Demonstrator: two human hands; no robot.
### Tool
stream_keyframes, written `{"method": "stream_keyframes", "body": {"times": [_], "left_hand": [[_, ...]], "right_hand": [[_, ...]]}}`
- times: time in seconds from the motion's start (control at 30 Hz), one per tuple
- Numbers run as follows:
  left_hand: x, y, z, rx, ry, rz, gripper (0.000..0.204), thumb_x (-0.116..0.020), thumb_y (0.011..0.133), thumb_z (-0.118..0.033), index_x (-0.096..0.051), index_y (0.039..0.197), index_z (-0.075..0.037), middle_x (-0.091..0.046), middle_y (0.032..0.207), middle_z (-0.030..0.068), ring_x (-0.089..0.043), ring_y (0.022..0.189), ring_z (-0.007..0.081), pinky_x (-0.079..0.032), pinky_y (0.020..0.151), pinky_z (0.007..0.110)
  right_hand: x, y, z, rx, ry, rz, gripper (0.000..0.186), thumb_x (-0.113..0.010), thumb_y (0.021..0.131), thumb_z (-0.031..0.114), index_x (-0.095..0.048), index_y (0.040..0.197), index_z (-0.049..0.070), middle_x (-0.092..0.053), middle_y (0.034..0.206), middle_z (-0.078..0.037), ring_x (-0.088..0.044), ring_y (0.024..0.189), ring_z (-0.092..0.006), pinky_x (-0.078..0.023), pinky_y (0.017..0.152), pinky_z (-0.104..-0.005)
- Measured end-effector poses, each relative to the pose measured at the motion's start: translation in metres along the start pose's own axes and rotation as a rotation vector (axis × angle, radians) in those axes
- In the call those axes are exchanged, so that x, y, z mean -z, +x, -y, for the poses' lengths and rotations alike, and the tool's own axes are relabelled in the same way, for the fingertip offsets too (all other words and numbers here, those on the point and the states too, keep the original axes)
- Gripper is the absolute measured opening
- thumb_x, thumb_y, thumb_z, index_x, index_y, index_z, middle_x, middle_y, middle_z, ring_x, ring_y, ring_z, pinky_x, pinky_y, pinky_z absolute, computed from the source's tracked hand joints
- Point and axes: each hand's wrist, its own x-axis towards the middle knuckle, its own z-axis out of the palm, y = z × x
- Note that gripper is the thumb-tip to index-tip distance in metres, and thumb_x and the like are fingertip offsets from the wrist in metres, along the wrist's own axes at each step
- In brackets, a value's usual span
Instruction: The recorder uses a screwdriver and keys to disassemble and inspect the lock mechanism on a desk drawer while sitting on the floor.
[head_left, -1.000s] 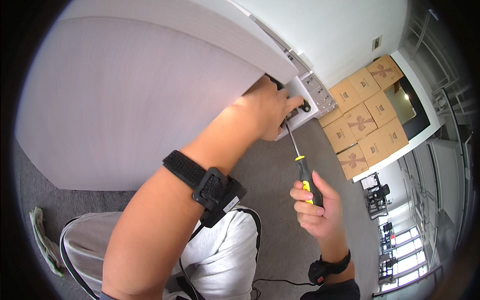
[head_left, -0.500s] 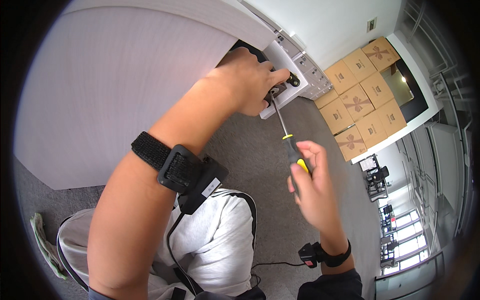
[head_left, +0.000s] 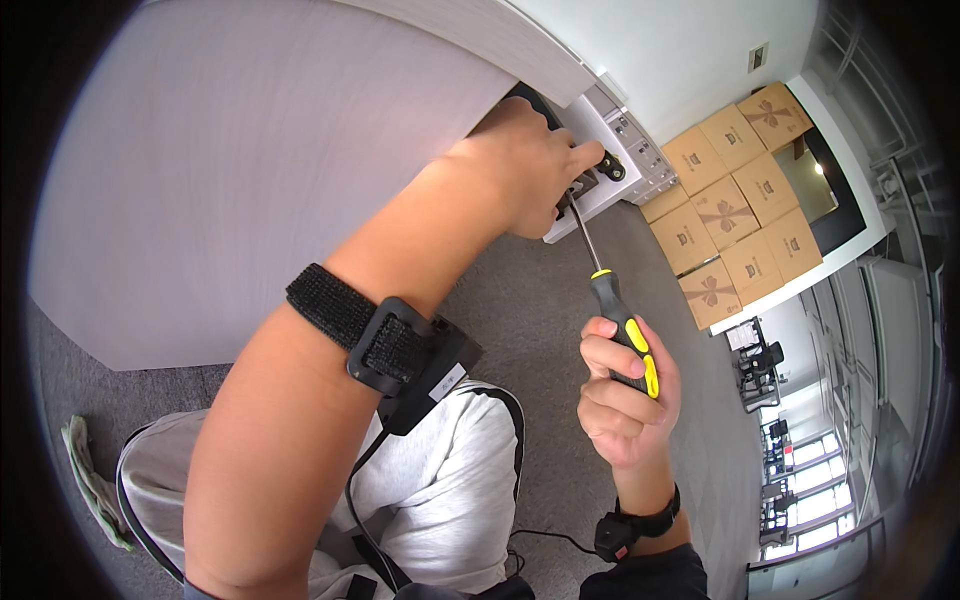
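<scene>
My right hand (head_left: 630, 405) is closed round the grey-and-yellow handle of a screwdriver (head_left: 614, 300). Its metal shaft points up and away, with the tip at a small dark fitting (head_left: 580, 186) by the cabinet's edge. Bent over that spot, my left hand (head_left: 530, 165) has its fingers curled at the fitting. One fingertip reaches a black piece with a rounded end (head_left: 612, 168). What the left fingers grip is mostly hidden behind the hand.
A large pale wood-grain panel (head_left: 230, 170) fills the left. Grey lockers (head_left: 640, 150) and stacked cardboard boxes (head_left: 725, 215) stand beyond. A cable (head_left: 555, 534) lies over grey carpet, and a pale glove-like cloth (head_left: 92, 485) is at lower left.
My right hand has rolled over on the screwdriver handle, its fingers now wrapped round the front. The screwdriver tip stays at the fitting. My left hand keeps its place while the view shifts slightly.
</scene>
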Motion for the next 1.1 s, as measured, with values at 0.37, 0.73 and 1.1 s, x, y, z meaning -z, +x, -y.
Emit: {"method": "stream_keyframes", "body": {"times": [0.37,0.73,1.1], "left_hand": [[-0.016,-0.004,0.001,-0.026,-0.054,-0.243,0.050,-0.070,0.070,-0.024,-0.046,0.112,-0.012,-0.060,0.090,0.0071,-0.062,0.079,0.0286,-0.048,0.070,0.041],[-0.011,-0.003,-0.002,0.021,-0.019,-0.200,0.046,-0.069,0.069,-0.022,-0.046,0.107,-0.007,-0.058,0.089,0.0087,-0.061,0.082,0.0290,-0.047,0.075,0.039],[-0.035,-0.072,-0.077,0.545,-1.854,0.146,0.057,-0.044,0.091,-0.056,-0.058,0.075,-0.003,-0.056,0.062,0.0032,-0.053,0.053,0.0090,-0.044,0.049,0.021]], "right_hand": [[-0.031,0.004,-0.005,0.207,-1.542,-0.705,0.028,-0.041,0.097,0.025,-0.051,0.099,-0.002,-0.053,0.073,-0.006,-0.039,0.036,-0.0111,-0.028,0.034,-0.0225],[-0.029,0.010,-0.018,1.001,-2.918,-0.799,0.027,-0.065,0.079,0.017,-0.057,0.101,0.003,-0.062,0.069,-0.011,-0.059,0.052,-0.0282,-0.045,0.046,-0.0354],[-0.019,0.003,-0.019,1.052,-2.848,-0.736,0.031,-0.067,0.078,0.017,-0.053,0.103,0.004,-0.057,0.092,-0.010,-0.062,0.062,-0.0258,-0.047,0.050,-0.0353]]}}
